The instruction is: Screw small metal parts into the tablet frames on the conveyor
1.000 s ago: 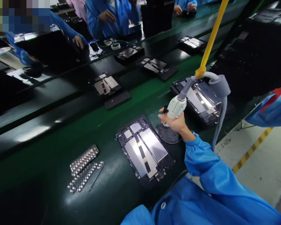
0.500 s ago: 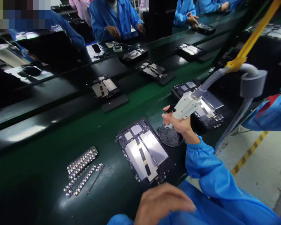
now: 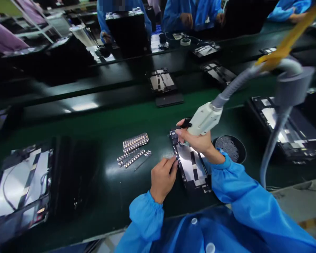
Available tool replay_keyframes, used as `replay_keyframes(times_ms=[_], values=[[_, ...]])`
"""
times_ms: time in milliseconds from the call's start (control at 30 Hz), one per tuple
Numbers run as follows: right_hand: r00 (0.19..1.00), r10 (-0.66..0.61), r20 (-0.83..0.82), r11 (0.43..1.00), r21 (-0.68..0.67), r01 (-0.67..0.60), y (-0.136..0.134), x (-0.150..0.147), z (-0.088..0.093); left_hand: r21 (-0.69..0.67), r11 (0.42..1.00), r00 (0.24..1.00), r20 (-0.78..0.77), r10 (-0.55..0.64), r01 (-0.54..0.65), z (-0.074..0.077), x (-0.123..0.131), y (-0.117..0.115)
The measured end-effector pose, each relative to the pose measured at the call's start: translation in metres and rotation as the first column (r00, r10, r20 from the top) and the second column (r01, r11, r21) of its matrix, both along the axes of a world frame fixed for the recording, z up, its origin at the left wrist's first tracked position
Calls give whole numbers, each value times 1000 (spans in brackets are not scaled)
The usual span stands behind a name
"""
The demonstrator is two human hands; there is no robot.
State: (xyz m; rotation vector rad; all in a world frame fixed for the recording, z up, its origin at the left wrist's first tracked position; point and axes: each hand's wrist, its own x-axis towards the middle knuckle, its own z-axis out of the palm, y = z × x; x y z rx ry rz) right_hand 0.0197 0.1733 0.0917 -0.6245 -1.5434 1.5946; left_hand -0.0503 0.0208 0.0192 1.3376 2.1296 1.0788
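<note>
My right hand [image 3: 197,140] is wrapped round a white electric screwdriver [image 3: 205,117] that hangs from a grey hose. The screwdriver's tip points down at the upper part of an opened tablet [image 3: 185,158], with silvery plates and a dark strip inside; my hand hides the exact contact. Curled at the tablet's left edge, my left hand [image 3: 163,175] has its fingertips closed against the frame. Just right of the tablet is a round black dish [image 3: 230,149] of small screws, partly behind my right forearm.
Small circuit strips [image 3: 135,142] lie left of the tablet. Another opened device [image 3: 23,182] is at far left, one [image 3: 284,126] at right. More sit on the green belt [image 3: 116,119]. A yellow strap [image 3: 287,42] holds up the hose. Co-workers [image 3: 192,15] sit opposite.
My view has turned left, so the bench things shift right. My left hand has come up from my lap to the tablet's edge. The screwdriver has moved from above the dish to over the tablet.
</note>
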Motion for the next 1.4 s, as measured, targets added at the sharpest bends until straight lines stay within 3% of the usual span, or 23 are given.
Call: replay_keyframes(times_ms=[100,200,733,900,1000,1133,1233,1400], values=[[998,43,49,999,-19,-42,-5,-13,-2,-107,993,975,-209,-77,55,0,1,9],[996,49,77,999,-23,-48,-7,-17,-5,-169,981,948,-285,-138,92,-1,1,12],[991,87,102,995,-55,-82,-10,-22,-21,-93,991,939,-321,-120,95,-10,-1,12],[985,122,122,993,-17,-121,-15,-21,-23,-63,991,963,-233,-132,121,-6,-5,6],[990,96,100,990,92,-105,-18,-20,-29,-2,999,987,-160,-32,32,-4,-24,-9],[993,85,87,979,179,-100,-21,-23,-36,-6,962,939,-221,264,-272,-5,-58,-26],[995,75,67,986,141,-84,-20,-22,-30,-132,930,914,-275,299,-344,-6,-71,-27],[998,-4,60,985,174,-6,5,26,5,-177,973,971,-216,107,-146,-4,-72,-21]])
